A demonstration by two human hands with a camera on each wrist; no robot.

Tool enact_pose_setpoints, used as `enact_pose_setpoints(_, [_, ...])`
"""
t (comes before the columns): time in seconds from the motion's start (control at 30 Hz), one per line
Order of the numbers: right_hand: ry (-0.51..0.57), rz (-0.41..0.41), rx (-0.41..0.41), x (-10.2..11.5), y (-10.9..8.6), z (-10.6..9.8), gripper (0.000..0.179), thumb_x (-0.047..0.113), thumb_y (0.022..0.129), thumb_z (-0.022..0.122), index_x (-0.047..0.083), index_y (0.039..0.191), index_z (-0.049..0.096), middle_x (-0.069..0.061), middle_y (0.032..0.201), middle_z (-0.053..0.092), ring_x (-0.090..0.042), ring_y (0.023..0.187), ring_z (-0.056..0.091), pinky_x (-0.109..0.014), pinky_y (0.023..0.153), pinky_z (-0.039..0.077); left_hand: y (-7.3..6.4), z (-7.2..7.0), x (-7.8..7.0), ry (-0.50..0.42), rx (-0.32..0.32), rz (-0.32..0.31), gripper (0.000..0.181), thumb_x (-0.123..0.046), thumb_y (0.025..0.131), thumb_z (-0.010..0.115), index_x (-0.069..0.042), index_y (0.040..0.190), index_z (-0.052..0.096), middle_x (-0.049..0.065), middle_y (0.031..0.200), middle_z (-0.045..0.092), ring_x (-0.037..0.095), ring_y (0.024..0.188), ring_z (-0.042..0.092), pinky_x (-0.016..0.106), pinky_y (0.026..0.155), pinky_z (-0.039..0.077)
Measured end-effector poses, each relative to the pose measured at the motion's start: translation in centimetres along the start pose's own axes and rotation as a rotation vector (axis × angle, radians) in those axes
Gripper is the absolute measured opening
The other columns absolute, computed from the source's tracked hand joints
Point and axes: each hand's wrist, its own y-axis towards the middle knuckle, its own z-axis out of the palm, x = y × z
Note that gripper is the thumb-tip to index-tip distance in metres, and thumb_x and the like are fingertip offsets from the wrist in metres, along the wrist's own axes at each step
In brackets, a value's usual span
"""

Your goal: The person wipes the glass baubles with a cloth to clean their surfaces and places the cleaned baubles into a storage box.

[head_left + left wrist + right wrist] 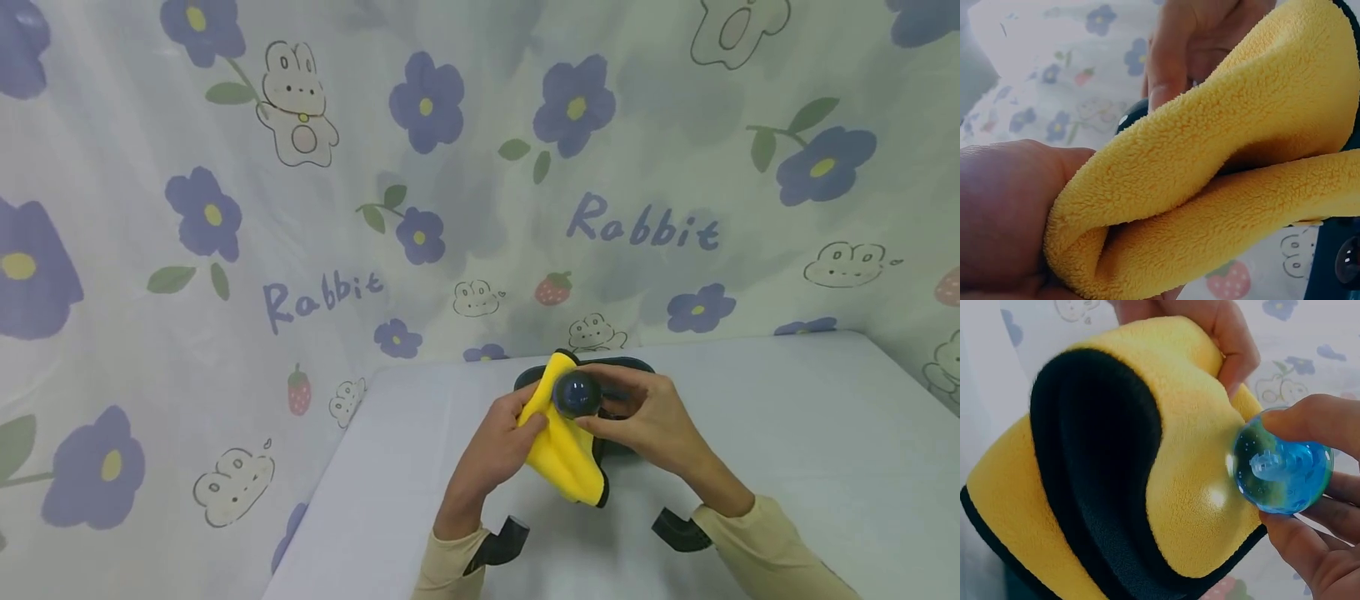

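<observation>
From here I see the right hand [663, 421] holding a glossy, transparent blue ball [577, 395] in a ball-wide pinch; beside that grip, the left hand [495, 446] clasps a fleecy, black-edged yellow cloth [564, 457]; beyond both lies a dark container [632, 364].

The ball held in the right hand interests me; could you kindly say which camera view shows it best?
The right wrist view: the ball looks large there and its blue interior shows. The head view shows it small and dark; the left wrist view, apparently only a dark edge behind the yellow cloth.
</observation>
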Motion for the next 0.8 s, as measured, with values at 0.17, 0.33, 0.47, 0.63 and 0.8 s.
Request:
enact_pose_setpoints(0.17, [-0.001, -0.001, -0.012, -0.27, -0.14, 0.13, 0.061, 0.006, 0.077, 0.088, 0.007, 0.134, 0.065, -0.014, 0.133, 0.068, 0.002, 0.115, 0.068, -0.021, 0.091, 0.058, -0.07, 0.08, 0.02, -0.006, 0.0, -0.014, 0.031, -0.015, 0.1, 0.048, -0.011, 0.128, 0.063, 0.008, 0.094, 0.064, 0.015, 0.075, 0.062, 0.027, 0.074, 0.055])
enact_pose_setpoints(0.33, [-0.021, -0.004, -0.027, -0.43, -0.19, 0.08, 0.064, 0.003, 0.077, 0.088, 0.006, 0.136, 0.063, -0.016, 0.135, 0.066, 0.005, 0.117, 0.065, -0.019, 0.093, 0.056, -0.07, 0.15, -0.14, -0.008, 0.001, -0.022, 0.031, -0.015, 0.1, 0.05, -0.01, 0.128, 0.063, 0.008, 0.094, 0.065, 0.014, 0.075, 0.063, 0.026, 0.073, 0.055])
enact_pose_setpoints(0.47, [-0.05, 0.002, -0.033, -0.4, -0.09, -0.11, 0.065, 0.004, 0.077, 0.088, 0.007, 0.137, 0.063, -0.011, 0.137, 0.065, 0.006, 0.117, 0.064, -0.019, 0.093, 0.056, -0.15, 0.12, -0.34, 0.015, -0.008, -0.013, 0.033, -0.014, 0.099, 0.052, -0.009, 0.129, 0.063, 0.012, 0.096, 0.065, 0.015, 0.077, 0.062, 0.026, 0.074, 0.054])
enact_pose_setpoints(0.63, [-0.099, 0.004, -0.032, -0.53, 0.05, -0.29, 0.064, 0.008, 0.078, 0.088, 0.009, 0.137, 0.065, -0.01, 0.136, 0.066, 0.004, 0.116, 0.064, -0.02, 0.094, 0.056, -0.31, 0.03, -0.6, 0.037, -0.032, -0.003, 0.037, -0.013, 0.098, 0.052, -0.008, 0.133, 0.062, 0.014, 0.1, 0.065, 0.017, 0.08, 0.062, 0.026, 0.076, 0.054])
enact_pose_setpoints(0.8, [-0.169, 0.019, -0.04, -0.85, 0.21, -0.46, 0.061, 0.012, 0.079, 0.088, 0.013, 0.136, 0.067, -0.008, 0.134, 0.068, 0.0, 0.113, 0.064, -0.023, 0.095, 0.057, -0.44, -0.05, -0.74, 0.033, -0.059, 0.003, 0.043, -0.011, 0.097, 0.052, -0.011, 0.139, 0.061, 0.012, 0.101, 0.066, 0.017, 0.08, 0.063, 0.027, 0.076, 0.055])
